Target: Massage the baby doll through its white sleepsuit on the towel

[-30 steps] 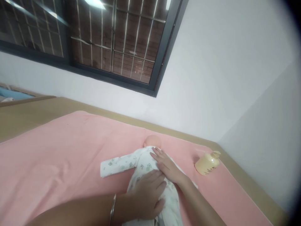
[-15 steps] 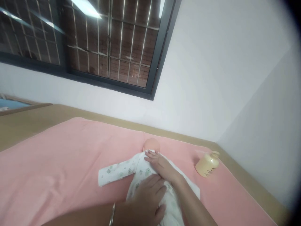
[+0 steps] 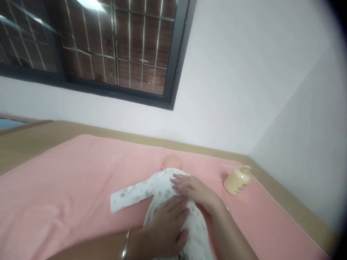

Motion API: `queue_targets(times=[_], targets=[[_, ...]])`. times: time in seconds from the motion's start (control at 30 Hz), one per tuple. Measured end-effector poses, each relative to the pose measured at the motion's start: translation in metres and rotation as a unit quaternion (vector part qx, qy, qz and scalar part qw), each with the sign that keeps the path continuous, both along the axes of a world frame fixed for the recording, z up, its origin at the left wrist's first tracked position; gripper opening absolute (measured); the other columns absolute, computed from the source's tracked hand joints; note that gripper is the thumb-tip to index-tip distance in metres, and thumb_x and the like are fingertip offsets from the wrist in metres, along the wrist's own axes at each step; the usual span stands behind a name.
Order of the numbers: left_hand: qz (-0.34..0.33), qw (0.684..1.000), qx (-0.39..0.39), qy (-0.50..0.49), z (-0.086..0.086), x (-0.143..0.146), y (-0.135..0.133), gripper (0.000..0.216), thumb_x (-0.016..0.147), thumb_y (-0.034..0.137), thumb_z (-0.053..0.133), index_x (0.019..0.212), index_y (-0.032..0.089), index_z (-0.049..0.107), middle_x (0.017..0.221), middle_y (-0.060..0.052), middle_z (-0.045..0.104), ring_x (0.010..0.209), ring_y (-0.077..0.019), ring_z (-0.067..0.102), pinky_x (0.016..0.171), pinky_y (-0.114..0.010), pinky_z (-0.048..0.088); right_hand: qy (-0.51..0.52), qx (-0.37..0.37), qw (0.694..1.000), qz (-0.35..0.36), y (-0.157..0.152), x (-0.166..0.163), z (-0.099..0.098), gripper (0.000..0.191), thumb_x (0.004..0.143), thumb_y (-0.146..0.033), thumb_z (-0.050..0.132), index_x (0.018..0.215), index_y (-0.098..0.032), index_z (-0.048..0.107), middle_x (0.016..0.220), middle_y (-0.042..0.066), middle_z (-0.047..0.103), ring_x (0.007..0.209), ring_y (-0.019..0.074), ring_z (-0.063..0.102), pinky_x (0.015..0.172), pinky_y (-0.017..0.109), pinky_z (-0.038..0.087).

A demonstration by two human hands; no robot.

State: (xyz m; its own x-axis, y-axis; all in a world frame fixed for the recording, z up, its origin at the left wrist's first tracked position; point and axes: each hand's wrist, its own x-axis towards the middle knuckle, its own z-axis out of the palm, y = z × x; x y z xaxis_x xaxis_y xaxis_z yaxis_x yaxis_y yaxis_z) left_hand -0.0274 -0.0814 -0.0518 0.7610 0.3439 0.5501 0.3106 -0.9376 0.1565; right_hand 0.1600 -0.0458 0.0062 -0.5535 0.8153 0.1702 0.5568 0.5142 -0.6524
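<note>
A doll [image 3: 172, 162] with a smooth bald head lies on a pink sheet, dressed in a white long-sleeved garment [image 3: 162, 184] with small green and grey prints. One sleeve stretches out to the left; the other is mostly behind my right forearm. My left hand [image 3: 168, 220], a silver bangle [image 3: 125, 245] at its wrist, lies with fingers extended on the middle of the garment. Higher up, my right hand [image 3: 192, 189] rests on the chest part, its fingers stretched out and slightly apart. Neither hand grips anything. The lower end of the garment runs out of view.
The pink sheet [image 3: 89, 173] covers much of a wooden surface [image 3: 32, 144]. To the right of the doll stands a pale yellow pump bottle [image 3: 237, 180]. A white wall [image 3: 217, 90] and a dark-framed window [image 3: 114, 47] with bars rise behind.
My right hand has slid from the garment's neckline a little to the right and down. My left hand stays on the garment. The whole view has shifted slightly.
</note>
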Motion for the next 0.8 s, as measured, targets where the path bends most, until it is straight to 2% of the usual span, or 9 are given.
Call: queue_targets(times=[0.1,0.17,0.23,0.3,0.43,0.5,0.57,0.7,0.8], targets=[[-0.012,0.999,-0.037,0.001,0.006,0.002,0.000,0.042,0.083,0.026,0.050,0.123,0.016,0.052,0.126,-0.012,0.056,0.120,-0.0301,0.048,0.102,-0.051,0.040,-0.098,0.049,0.993,0.034,0.005,-0.014,-0.002,0.034,0.097,-0.037,0.040,0.121,-0.033,0.063,0.140,-0.004,0.047,0.142,0.0225,0.020,0.117,0.051,0.010],[-0.006,0.999,-0.039,-0.001,0.006,0.003,-0.001,0.042,0.082,0.026,0.051,0.122,0.016,0.053,0.123,-0.012,0.057,0.117,-0.0300,0.050,0.101,-0.051,0.040,-0.140,0.079,0.987,0.018,0.013,-0.019,-0.007,0.036,0.097,-0.034,0.040,0.129,-0.033,0.057,0.148,-0.004,0.036,0.143,0.0230,0.014,0.116,0.052,0.006],[0.005,1.000,-0.021,-0.002,0.004,0.002,-0.002,0.040,0.082,0.026,0.051,0.121,0.016,0.054,0.123,-0.012,0.058,0.117,-0.0305,0.049,0.102,-0.051,0.039,-0.155,0.076,0.985,-0.012,0.020,-0.015,-0.011,0.041,0.097,-0.036,0.038,0.137,-0.030,0.048,0.152,-0.001,0.027,0.144,0.0236,0.013,0.116,0.050,0.011],[0.011,1.000,0.004,0.001,0.003,0.001,-0.003,0.041,0.084,0.027,0.051,0.122,0.014,0.053,0.127,-0.012,0.056,0.121,-0.0310,0.047,0.105,-0.050,0.038,-0.159,0.042,0.986,-0.038,0.019,-0.004,-0.010,0.048,0.098,-0.041,0.034,0.143,-0.026,0.039,0.153,0.001,0.022,0.143,0.0245,0.013,0.116,0.049,0.015],[0.005,1.000,-0.002,0.000,0.008,0.000,-0.004,0.042,0.084,0.028,0.051,0.124,0.015,0.052,0.126,-0.011,0.057,0.121,-0.0292,0.048,0.106,-0.049,0.037,-0.188,-0.034,0.977,-0.091,-0.007,0.014,-0.002,0.063,0.095,-0.056,0.033,0.149,-0.025,0.024,0.155,0.005,0.017,0.142,0.0299,0.018,0.112,0.051,0.025],[-0.004,1.000,-0.020,-0.005,0.010,0.001,-0.003,0.042,0.083,0.028,0.051,0.123,0.017,0.052,0.119,-0.010,0.059,0.114,-0.0283,0.051,0.102,-0.049,0.040,-0.202,-0.034,0.974,-0.093,-0.021,0.012,0.000,0.062,0.095,-0.056,0.032,0.150,-0.026,0.024,0.155,0.005,0.017,0.142,0.0317,0.017,0.109,0.052,0.030],[-0.010,1.000,-0.027,-0.011,0.010,0.002,-0.002,0.043,0.082,0.027,0.050,0.123,0.018,0.052,0.115,-0.010,0.060,0.107,-0.0282,0.053,0.095,-0.049,0.044,-0.201,0.001,0.978,-0.049,-0.026,0.003,0.000,0.054,0.098,-0.048,0.031,0.148,-0.028,0.030,0.155,0.003,0.020,0.143,0.0304,0.013,0.110,0.051,0.029],[-0.012,1.000,-0.026,-0.013,0.007,0.004,0.000,0.046,0.081,0.026,0.049,0.126,0.017,0.050,0.119,-0.012,0.058,0.109,-0.0293,0.052,0.094,-0.049,0.044,-0.190,0.077,0.978,0.045,-0.009,-0.020,-0.007,0.044,0.098,-0.035,0.036,0.142,-0.030,0.040,0.154,-0.002,0.023,0.144,0.0262,0.004,0.117,0.052,0.008],[-0.011,0.999,-0.029,-0.014,0.007,0.005,0.000,0.043,0.081,0.025,0.049,0.123,0.015,0.051,0.120,-0.012,0.058,0.115,-0.0289,0.049,0.100,-0.049,0.041,-0.181,0.079,0.979,0.041,0.012,-0.021,-0.011,0.043,0.100,-0.035,0.029,0.141,-0.032,0.041,0.154,-0.004,0.023,0.144,0.0223,0.005,0.117,0.050,0.001]])
